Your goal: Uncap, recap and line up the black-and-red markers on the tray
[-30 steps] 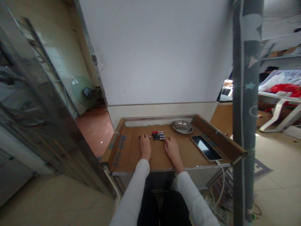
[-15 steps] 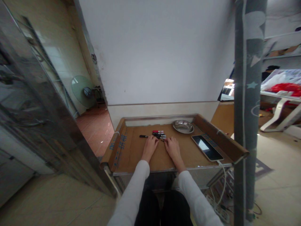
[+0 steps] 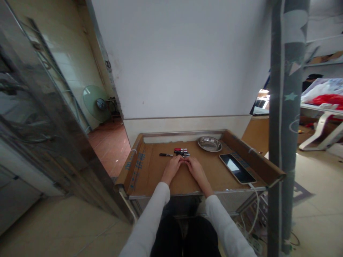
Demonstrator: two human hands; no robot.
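My left hand [image 3: 174, 166] and my right hand [image 3: 195, 167] meet at the fingertips over the cardboard, just in front of a small group of pens. Both are closed, with fingers pressed together; whatever they may hold is hidden or too small to make out. Beyond them lies a red pen [image 3: 180, 149] with a white end, and close in front of it several dark pens [image 3: 181, 153] lie side by side. To the left, a single black pen [image 3: 165, 155] lies on its own, its right end near my left fingers.
A round metal dish [image 3: 210, 144] stands at the back right of the cardboard-covered table [image 3: 152, 171]. In front of it lies a phone [image 3: 237, 168] with a white cable [image 3: 257, 205] hanging over the edge. Rolled cardboard sides [image 3: 258, 159] border the table; a grey pillar [image 3: 284, 142] rises at right.
My hands were apart and have come together, the right one moving left until the fingertips meet. More of the single black pen now shows beside my left hand.
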